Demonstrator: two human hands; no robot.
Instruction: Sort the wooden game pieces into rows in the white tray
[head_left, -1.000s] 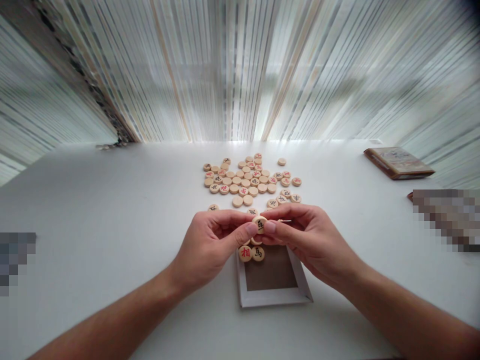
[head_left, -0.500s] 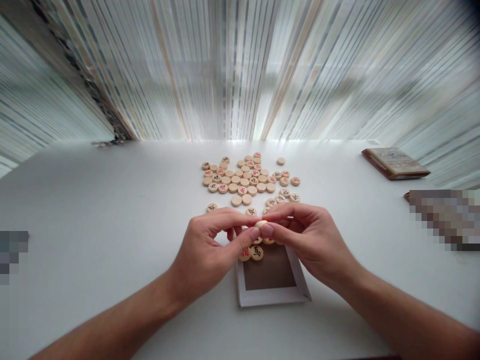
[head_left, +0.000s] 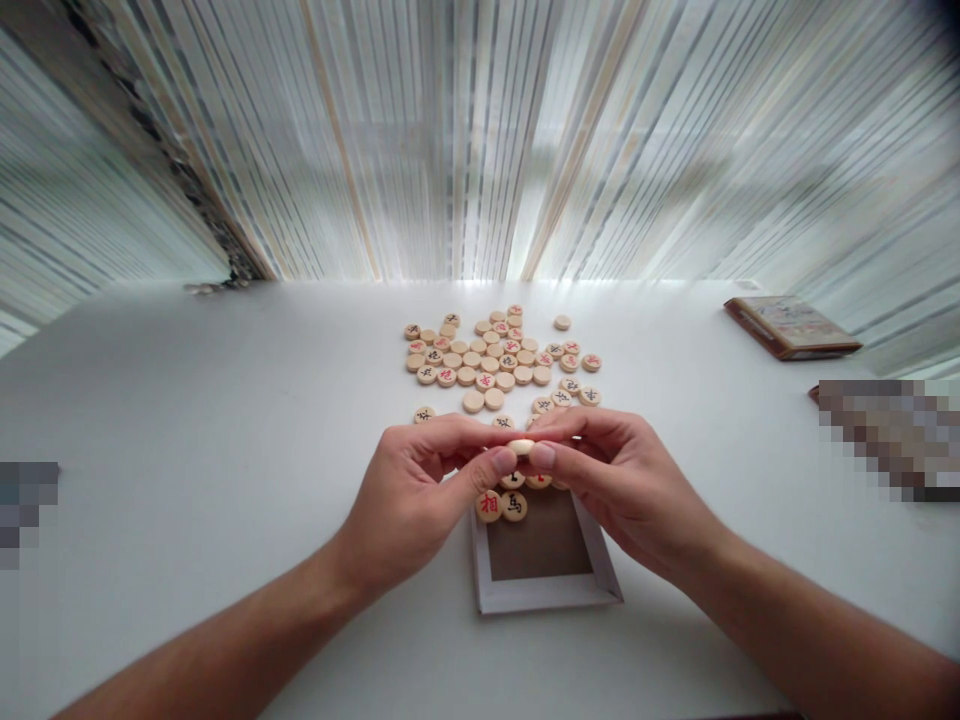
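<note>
Between the fingertips of both hands is one round wooden Chinese chess piece (head_left: 522,447), seen nearly edge-on. My left hand (head_left: 420,490) pinches its left side with thumb and forefinger. From the right, my right hand (head_left: 622,485) grips the same piece. Just below lies a shallow box lid (head_left: 536,594) with white sides and a brown bottom. Inside its far part are several chess pieces, among them a red-marked piece (head_left: 489,506) and a black-marked piece (head_left: 514,506). The fingers partly cover the lid's far end.
Beyond my hands, many loose chess pieces (head_left: 491,350) are spread over the white table (head_left: 262,400), some face up, some blank side up. A flat box (head_left: 793,327) lies at the right; a blurred-out item (head_left: 892,430) is nearer. Striped curtains (head_left: 480,140) hang behind.
The thumbs have drawn slightly apart, so more of the held piece shows. The left fingers have shifted a little, uncovering the red-marked piece in the lid.
</note>
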